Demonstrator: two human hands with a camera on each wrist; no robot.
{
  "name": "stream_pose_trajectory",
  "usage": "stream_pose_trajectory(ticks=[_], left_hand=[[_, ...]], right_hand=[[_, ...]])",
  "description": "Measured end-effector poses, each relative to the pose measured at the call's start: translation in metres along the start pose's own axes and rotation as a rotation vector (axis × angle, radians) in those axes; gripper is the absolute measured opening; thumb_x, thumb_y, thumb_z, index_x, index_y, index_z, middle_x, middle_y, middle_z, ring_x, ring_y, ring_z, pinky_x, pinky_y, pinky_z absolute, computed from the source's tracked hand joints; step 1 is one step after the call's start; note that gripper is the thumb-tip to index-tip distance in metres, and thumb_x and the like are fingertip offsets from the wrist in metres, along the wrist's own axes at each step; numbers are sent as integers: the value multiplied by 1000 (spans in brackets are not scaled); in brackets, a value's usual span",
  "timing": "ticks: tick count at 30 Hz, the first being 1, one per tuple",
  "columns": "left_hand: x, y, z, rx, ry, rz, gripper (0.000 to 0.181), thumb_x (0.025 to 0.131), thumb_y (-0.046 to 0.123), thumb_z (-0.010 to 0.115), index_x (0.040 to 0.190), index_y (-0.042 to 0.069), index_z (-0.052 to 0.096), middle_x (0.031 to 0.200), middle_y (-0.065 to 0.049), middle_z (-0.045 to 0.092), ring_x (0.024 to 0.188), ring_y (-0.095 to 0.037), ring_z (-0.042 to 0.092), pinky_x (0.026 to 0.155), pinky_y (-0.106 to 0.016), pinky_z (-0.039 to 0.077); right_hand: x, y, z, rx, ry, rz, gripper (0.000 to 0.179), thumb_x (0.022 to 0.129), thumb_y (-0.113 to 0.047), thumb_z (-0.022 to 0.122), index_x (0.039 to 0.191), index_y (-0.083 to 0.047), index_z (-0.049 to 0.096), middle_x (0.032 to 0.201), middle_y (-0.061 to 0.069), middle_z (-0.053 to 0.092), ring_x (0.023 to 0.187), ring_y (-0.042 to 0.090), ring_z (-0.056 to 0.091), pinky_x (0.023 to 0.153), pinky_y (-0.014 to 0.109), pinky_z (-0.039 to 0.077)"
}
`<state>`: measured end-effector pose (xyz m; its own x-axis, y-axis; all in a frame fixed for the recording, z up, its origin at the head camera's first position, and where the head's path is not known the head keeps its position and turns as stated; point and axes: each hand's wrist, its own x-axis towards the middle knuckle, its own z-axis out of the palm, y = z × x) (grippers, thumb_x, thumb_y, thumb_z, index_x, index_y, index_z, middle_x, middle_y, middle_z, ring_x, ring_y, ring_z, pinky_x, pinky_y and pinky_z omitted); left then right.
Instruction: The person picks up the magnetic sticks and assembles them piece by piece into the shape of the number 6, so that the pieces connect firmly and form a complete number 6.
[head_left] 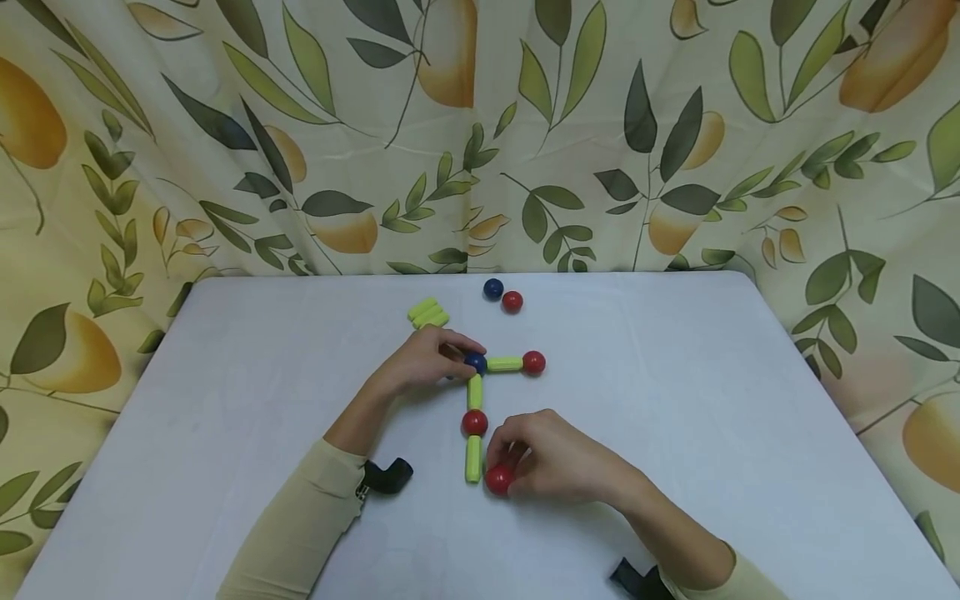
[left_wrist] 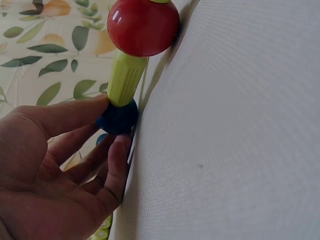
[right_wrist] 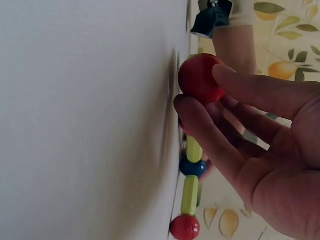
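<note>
My left hand [head_left: 429,360] pinches a blue ball [head_left: 476,362] at the corner of an L-shaped chain lying on the table. From that ball one green stick [head_left: 505,364] runs right to a red ball [head_left: 534,362]. Another green stick [head_left: 475,392] comes toward me to a second red ball [head_left: 475,422], and a further green stick [head_left: 473,460] extends from there. Beside this last stick's near end, my right hand [head_left: 558,458] holds a loose red ball [right_wrist: 201,77] between thumb and fingers. In the left wrist view, thumb and fingers surround the blue ball [left_wrist: 118,118].
Several loose green sticks [head_left: 427,312] lie together beyond my left hand. A spare blue ball [head_left: 492,289] and red ball [head_left: 512,302] sit near the far edge of the white table [head_left: 675,375]. A leaf-and-fruit patterned curtain [head_left: 585,167] hangs behind it.
</note>
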<state>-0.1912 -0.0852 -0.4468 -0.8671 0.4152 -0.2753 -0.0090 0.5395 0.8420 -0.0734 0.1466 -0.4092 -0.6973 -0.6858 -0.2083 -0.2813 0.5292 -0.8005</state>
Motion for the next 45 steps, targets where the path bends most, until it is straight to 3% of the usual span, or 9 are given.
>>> stream_pose_trajectory(ticks=[7,14,45], left_hand=[[-1,0,0,-4,-7,-5,31,92,15,80,121,24,79,116,2,73,102,-21,62,82,-28,53],[0,-1,0,-3,-4,2,31,92,16,80,121,25,79,117,2,73,103,-21,62,83,-27,54],[0,-2,-1,-3,-11,13,31,93,16,79,122,23,79,114,0,73,100,-21,61,80,-27,52]], right_hand=[[0,-1,7,-10,-30,-12,28,80,4,82,98,-17,76,91,-10,72,85,6,68,79,25,60],[2,-6,15,-37,-58,-20,26,80,-11,89,102,-19,78,91,-15,71,84,5,65,79,22,57],[3,-12,28,-66,36,-17,26,81,-14,89,105,-16,80,94,-10,70,82,3,65,76,21,58]])
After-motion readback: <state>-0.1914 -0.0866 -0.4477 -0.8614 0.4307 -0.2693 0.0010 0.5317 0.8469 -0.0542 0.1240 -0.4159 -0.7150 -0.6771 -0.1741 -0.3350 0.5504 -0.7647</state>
